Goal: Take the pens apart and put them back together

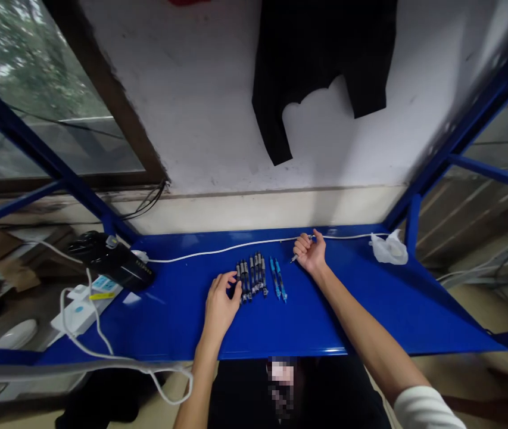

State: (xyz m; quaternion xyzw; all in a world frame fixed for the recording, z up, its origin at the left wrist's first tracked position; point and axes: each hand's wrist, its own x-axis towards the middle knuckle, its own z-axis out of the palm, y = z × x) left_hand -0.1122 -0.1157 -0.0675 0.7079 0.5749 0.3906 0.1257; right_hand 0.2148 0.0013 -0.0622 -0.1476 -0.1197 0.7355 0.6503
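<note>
My right hand (311,252) grips a slim, dark-tipped pen (294,258); my left (221,301), loosely open, adjoins slim black-and-grey pens (252,274).

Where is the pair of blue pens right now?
In the head view, the blue pens lie just right of center on the blue table, between the dark pens and the right hand.
</note>
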